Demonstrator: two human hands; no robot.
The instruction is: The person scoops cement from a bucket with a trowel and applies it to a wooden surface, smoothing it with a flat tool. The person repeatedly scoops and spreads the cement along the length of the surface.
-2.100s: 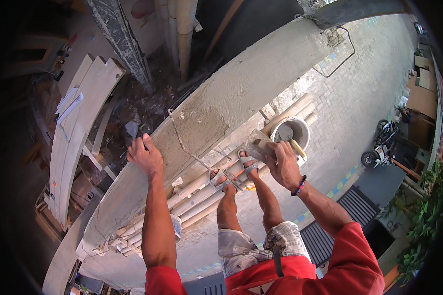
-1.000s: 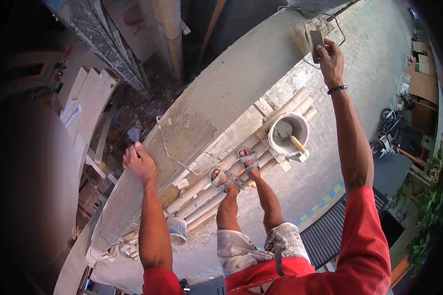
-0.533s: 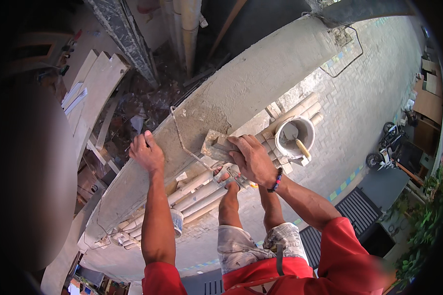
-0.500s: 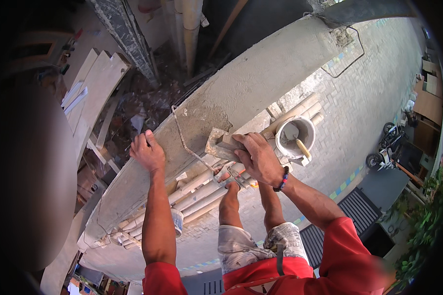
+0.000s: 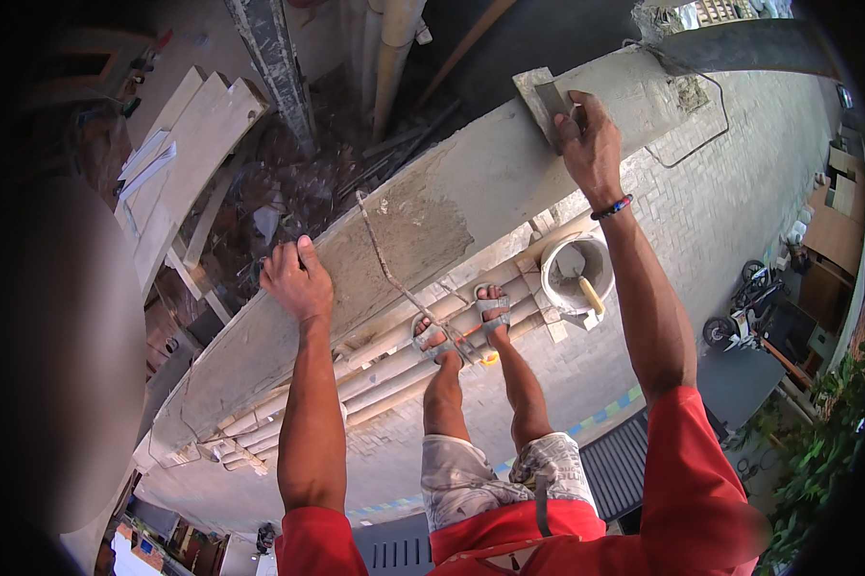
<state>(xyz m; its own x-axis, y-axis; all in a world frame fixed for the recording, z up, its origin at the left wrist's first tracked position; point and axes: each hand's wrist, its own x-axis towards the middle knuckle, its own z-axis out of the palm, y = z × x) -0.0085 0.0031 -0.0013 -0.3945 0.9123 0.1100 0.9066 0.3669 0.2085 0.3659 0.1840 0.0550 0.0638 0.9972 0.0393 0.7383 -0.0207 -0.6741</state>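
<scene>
My left hand [image 5: 296, 278] grips the near-left edge of a long grey plastered concrete ledge [image 5: 432, 221]. My right hand [image 5: 589, 134] holds a flat plastering float [image 5: 538, 96] against the ledge’s surface toward its upper right end. A bent metal rod [image 5: 384, 264] crosses the damp, rougher plaster between my hands. Beyond the ledge’s lower side, a white bucket [image 5: 551, 288] holds a tool with a yellow handle [image 5: 588, 288]. My sandalled feet [image 5: 493, 307] stand on long pale poles [image 5: 375, 394] beside the bucket.
A dim, debris-strewn area with a metal post [image 5: 274, 77] and pipes [image 5: 394, 48] lies beyond the ledge. Curved pale boards [image 5: 183, 163] stand at left. Paving [image 5: 759, 173] runs far below at right, with a motorcycle [image 5: 744, 307] and plants [image 5: 816, 442]. A wire loop [image 5: 701, 144] juts near the upper right.
Over the last half second my right hand has moved with the float up and right along the ledge, away from the rough patch. My left hand stays on the edge; the view has shifted slightly.
</scene>
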